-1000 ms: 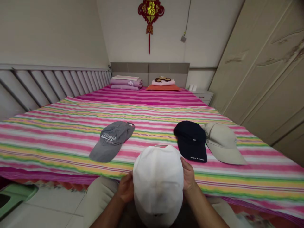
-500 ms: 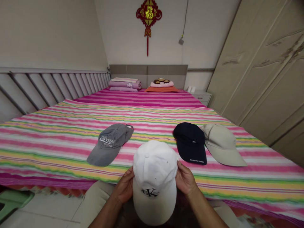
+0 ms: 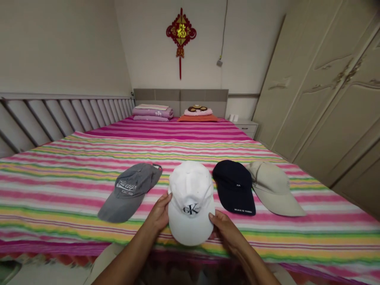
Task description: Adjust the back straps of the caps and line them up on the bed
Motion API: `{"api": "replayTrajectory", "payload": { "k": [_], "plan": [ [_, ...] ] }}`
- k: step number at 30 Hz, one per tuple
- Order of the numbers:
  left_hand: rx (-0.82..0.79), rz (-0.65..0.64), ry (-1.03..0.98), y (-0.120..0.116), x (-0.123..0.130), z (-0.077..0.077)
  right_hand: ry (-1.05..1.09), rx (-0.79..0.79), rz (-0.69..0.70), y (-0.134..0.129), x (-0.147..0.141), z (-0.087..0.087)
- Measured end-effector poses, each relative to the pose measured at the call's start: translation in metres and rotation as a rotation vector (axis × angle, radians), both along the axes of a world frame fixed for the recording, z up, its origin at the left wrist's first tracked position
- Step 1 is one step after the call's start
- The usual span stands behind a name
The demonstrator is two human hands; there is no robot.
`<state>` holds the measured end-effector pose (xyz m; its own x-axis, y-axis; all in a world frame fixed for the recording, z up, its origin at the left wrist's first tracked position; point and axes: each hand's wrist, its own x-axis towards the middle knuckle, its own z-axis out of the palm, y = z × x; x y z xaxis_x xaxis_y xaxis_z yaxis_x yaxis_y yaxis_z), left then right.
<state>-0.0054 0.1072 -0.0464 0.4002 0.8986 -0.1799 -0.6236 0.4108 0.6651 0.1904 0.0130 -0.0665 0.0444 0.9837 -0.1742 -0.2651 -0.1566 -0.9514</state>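
Observation:
A white baseball cap [image 3: 191,184] with black "CK" letters is between my two hands, its brim toward me, at the near part of the bed. My left hand [image 3: 160,211] grips its left side, thumb on the edge. My right hand [image 3: 224,225] pinches the brim's right edge, thumb on top and fingers beneath. To the left lies a grey cap [image 3: 130,192] with white lettering. A navy cap [image 3: 234,186] lies just right of the white one, and a beige cap [image 3: 274,188] touches the navy cap's right side.
A striped sheet [image 3: 74,190] covers the bed. Folded purple bedding [image 3: 152,113] and an orange pillow [image 3: 197,118] lie by the headboard [image 3: 204,98]. A slatted rail [image 3: 68,114] runs along the left; a wardrobe [image 3: 320,99] and nightstand [image 3: 247,127] stand at the right.
Both hands have carried the white cap forward, away from my body and over the bed. My right hand has shifted from the crown's side to the brim. The view has tilted up slightly.

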Motion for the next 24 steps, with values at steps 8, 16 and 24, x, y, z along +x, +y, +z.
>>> {"api": "replayTrajectory", "payload": {
  "k": [8, 16, 24],
  "plan": [
    [0.0, 0.087, 0.08, 0.073, 0.046, -0.003, -0.449, 0.137, -0.372, 0.056, 0.018, 0.001],
    [0.069, 0.1, 0.239, 0.086, 0.058, -0.02, -0.78, 0.14, -0.416, 0.06, 0.019, -0.017],
    [0.135, 0.051, 0.403, 0.095, 0.063, -0.022, -1.109, 0.063, -0.381, 0.046, 0.01, -0.004]
  ]
}}
